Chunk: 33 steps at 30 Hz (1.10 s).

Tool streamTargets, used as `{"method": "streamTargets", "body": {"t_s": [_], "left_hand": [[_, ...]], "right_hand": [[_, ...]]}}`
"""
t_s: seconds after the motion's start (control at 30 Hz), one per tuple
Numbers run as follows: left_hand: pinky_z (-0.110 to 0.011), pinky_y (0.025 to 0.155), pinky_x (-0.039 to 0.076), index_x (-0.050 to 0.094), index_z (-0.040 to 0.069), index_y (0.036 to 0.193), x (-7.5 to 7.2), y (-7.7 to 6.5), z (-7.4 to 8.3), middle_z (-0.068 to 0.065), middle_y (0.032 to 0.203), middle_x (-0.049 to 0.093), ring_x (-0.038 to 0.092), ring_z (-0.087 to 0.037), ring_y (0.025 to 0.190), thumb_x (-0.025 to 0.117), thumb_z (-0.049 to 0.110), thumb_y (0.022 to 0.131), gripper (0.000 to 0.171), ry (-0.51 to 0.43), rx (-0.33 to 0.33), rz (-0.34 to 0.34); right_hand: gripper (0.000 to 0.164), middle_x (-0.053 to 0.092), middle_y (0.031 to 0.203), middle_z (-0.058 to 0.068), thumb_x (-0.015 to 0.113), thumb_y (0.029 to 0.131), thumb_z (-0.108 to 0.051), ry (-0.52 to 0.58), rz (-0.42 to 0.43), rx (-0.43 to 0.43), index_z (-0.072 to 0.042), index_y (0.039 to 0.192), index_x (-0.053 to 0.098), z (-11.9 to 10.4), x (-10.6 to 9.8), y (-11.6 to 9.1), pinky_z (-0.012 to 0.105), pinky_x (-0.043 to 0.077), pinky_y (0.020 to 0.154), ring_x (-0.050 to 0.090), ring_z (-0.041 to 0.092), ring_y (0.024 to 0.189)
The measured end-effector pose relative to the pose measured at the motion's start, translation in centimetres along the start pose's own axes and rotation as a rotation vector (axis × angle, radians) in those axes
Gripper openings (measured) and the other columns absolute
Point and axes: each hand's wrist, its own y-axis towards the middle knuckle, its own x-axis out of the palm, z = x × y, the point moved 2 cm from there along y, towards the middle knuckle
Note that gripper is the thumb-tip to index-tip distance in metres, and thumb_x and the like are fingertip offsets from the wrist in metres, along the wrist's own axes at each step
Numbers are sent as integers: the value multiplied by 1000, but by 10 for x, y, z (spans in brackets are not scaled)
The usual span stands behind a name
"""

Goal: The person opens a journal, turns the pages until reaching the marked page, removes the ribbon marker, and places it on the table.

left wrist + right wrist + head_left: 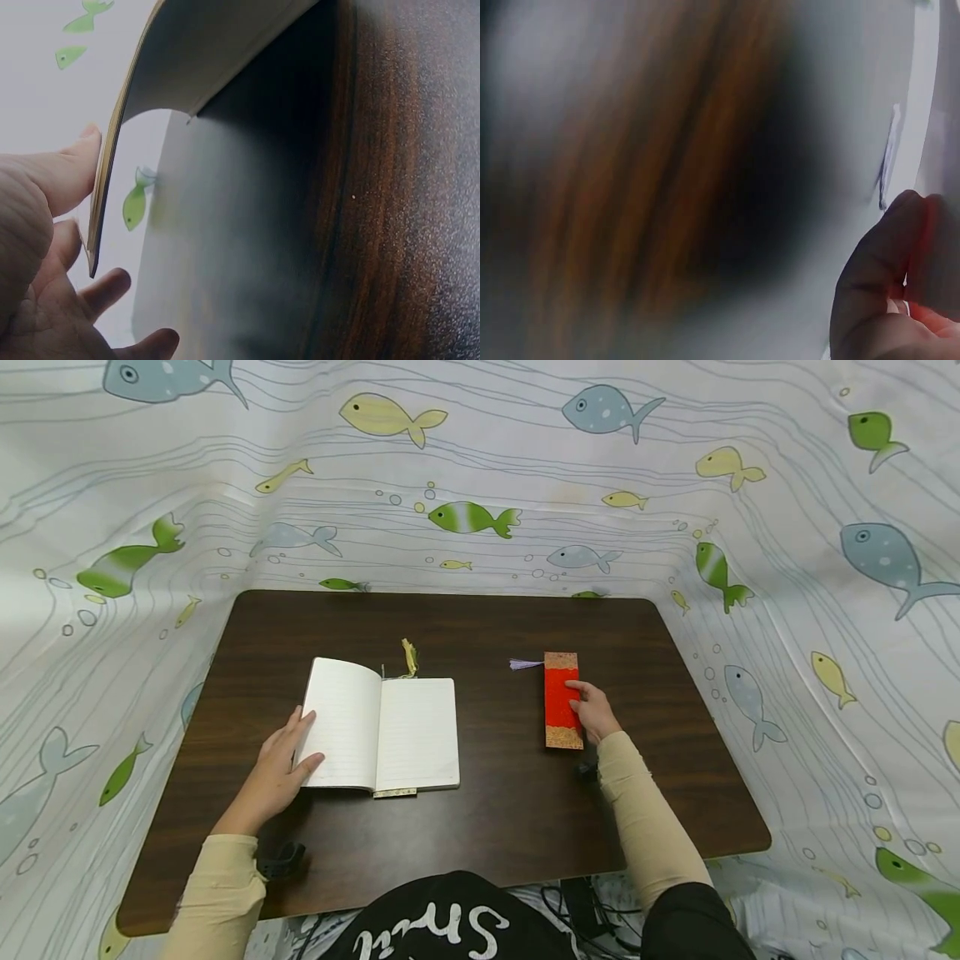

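Note:
An open notebook (pixel 417 735) with blank lined pages lies left of the table's middle. A yellow tassel (pixel 409 657) sticks out past its top, and a pale patterned strip (pixel 395 792) peeks out below. My left hand (pixel 279 768) holds the notebook's left edge, thumb over the page; in the left wrist view the cover (pixel 112 150) stands raised off the table between thumb and fingers. To the right is a red bookmark (pixel 558 697) with gold-patterned ends and a purple tassel (pixel 526 665). My right hand (pixel 595 710) pinches the bookmark's right edge.
The dark wooden table (pixel 495 827) has rounded corners. A white fish-print cloth (pixel 510 460) surrounds it at the back and sides. Black cables (pixel 592 910) hang beyond the front edge, beside a person's dark top (pixel 457 918).

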Motion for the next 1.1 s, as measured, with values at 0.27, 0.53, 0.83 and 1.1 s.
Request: {"method": "streamTargets", "body": {"t_s": [0.27, 0.53, 0.83, 1.1], "left_hand": [[-77, 99, 16, 12, 13, 156, -3, 1, 0, -14, 162, -2, 6, -52, 141, 52, 30, 100, 71, -3, 0, -2], [-77, 99, 16, 13, 14, 156, -1, 0, -5, -15, 162, -1, 6, -52, 141, 52, 31, 100, 71, -7, 4, -1], [-76, 99, 18, 14, 15, 156, -1, -1, -8, -13, 163, 0, 6, -50, 142, 53, 32, 100, 70, -12, 0, 1], [-75, 101, 17, 14, 13, 156, -2, -2, -7, -14, 163, -1, 6, -51, 142, 53, 31, 100, 71, -11, -26, -13]], "right_hand": [[50, 29, 155, 15, 36, 100, 5, -94, 35, 8, -12, 147, 38, 3, -41, 11, 52, 41, 104, 40, 36, 127], [51, 32, 152, 20, 36, 98, 1, -288, 85, 4, -12, 147, 38, 8, -77, 19, 50, 50, 91, 44, 39, 114], [58, 33, 148, 27, 35, 88, 10, -458, 162, -23, -6, 143, 43, 11, -84, 27, 50, 47, 88, 41, 41, 116], [52, 24, 144, 33, 42, 86, 5, -663, 235, -14, -6, 137, 50, 12, -89, 35, 57, 40, 92, 23, 52, 126]]}}
